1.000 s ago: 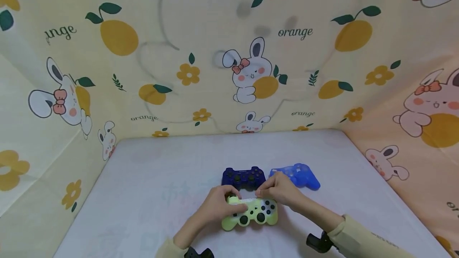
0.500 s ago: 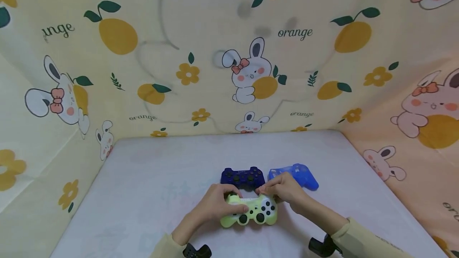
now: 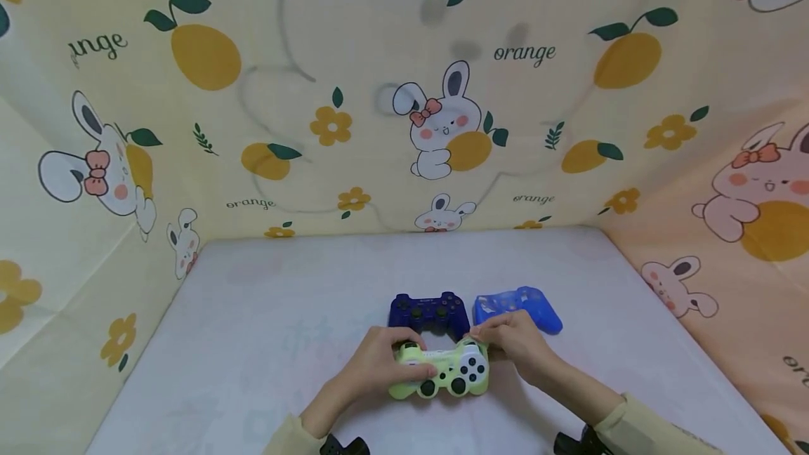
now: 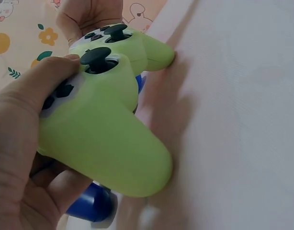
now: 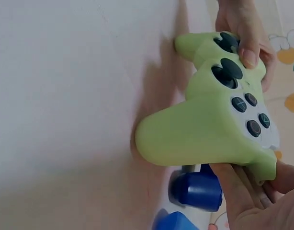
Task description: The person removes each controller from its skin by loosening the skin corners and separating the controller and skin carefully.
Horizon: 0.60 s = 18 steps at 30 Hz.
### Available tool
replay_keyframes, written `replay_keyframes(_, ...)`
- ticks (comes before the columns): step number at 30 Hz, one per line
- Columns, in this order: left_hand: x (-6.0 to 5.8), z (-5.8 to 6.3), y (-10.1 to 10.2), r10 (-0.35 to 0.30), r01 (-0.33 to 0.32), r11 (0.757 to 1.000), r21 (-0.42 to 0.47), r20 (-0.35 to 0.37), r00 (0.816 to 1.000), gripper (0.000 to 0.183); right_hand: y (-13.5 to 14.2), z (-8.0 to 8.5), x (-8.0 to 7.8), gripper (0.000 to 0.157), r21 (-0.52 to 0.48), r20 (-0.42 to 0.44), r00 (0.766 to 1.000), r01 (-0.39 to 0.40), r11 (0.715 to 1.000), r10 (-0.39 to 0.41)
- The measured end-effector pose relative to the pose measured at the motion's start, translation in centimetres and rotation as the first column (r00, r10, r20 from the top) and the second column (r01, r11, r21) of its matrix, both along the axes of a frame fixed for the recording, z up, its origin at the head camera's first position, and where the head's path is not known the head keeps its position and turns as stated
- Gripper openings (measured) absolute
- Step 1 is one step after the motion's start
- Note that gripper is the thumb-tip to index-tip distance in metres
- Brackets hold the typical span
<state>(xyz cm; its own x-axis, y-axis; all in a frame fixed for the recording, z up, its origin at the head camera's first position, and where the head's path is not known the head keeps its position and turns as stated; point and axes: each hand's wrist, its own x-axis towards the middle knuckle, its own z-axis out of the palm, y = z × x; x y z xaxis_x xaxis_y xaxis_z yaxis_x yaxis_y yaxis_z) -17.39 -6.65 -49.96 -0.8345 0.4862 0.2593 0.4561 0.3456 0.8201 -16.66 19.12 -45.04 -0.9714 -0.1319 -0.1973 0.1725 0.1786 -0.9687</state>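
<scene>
A white game controller sits in a light green silicone cover, tilted just above the table. My left hand grips its left side, thumb on the face near the left stick and fingers underneath. At the far right corner, my right hand pinches the cover's edge by the shoulder buttons; in the right wrist view, its fingers reach under the controller. White casing shows along the face and back edge. The cover's underside is hidden.
Right behind the held controller lies a dark blue game controller on the white-covered table. A bright blue controller-shaped piece, perhaps a soft cover, lies to its right. Patterned cloth walls enclose the back and sides.
My right hand has slid right along the controller's back edge, from near the middle to the right shoulder corner. The left hand keeps its grip, and the controller has hardly moved.
</scene>
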Motion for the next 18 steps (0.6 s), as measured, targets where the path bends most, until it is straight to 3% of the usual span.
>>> replay_keyframes(7, 0.2, 0.02, -0.12, -0.008, 0.01, 0.999, 0.031, -0.051, 0.999, 0.028, 0.38, -0.15, -0.25, 0.017, -0.068, 0.056, 0.998, 0.013, 0.998, -0.009)
replay_keyframes(18, 0.23, -0.56, -0.11, -0.042, 0.051, 0.996, 0.075, -0.116, 0.992, 0.026, 0.51, -0.09, -0.54, 0.019, -0.051, 0.1, 0.995, 0.005, 0.999, 0.0)
